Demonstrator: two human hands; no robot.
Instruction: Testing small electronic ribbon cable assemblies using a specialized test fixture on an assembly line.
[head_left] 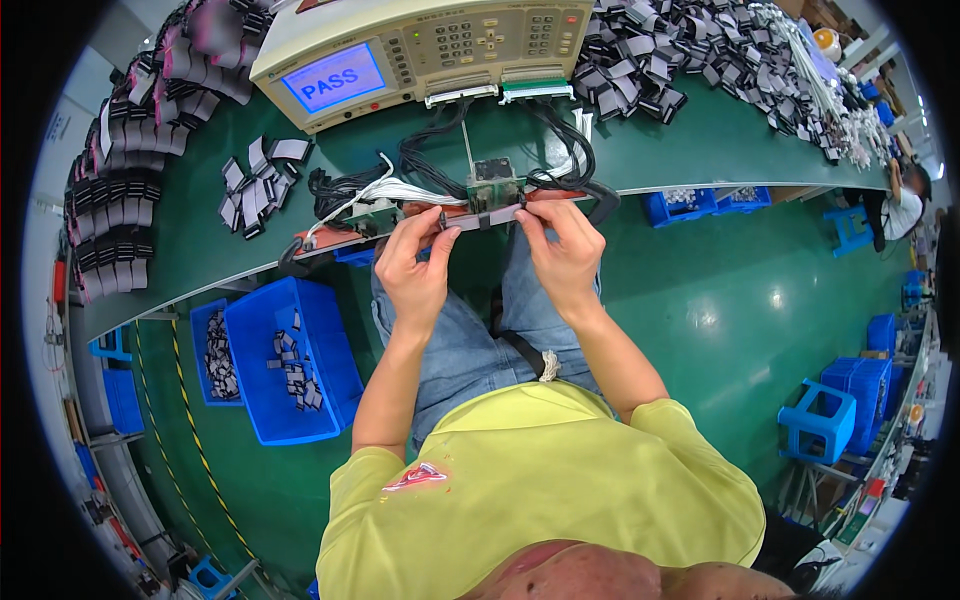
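At the bench's front edge, a short grey ribbon cable (470, 221) spans between my two hands. My left hand (414, 268) pinches its black connector end between thumb and fingers. My right hand (567, 256) pinches the other end, where a small black connector shows at the fingertips. Just behind the cable stands a test fixture (492, 184), a small block with a dark top. Black wire bundles (432, 150) and white wires (405, 188) run to it. Behind it sits a beige electronic tester (420, 60) with a lit blue screen (333, 80).
Ribbon cables lie in a small pile (258, 186), a large heap (690, 55) at right and stacked bundles (118, 205) at left. On the floor at left stands a blue bin (345, 370) with cables inside. A blue stool (818, 422) and a seated person (902, 208) are at right.
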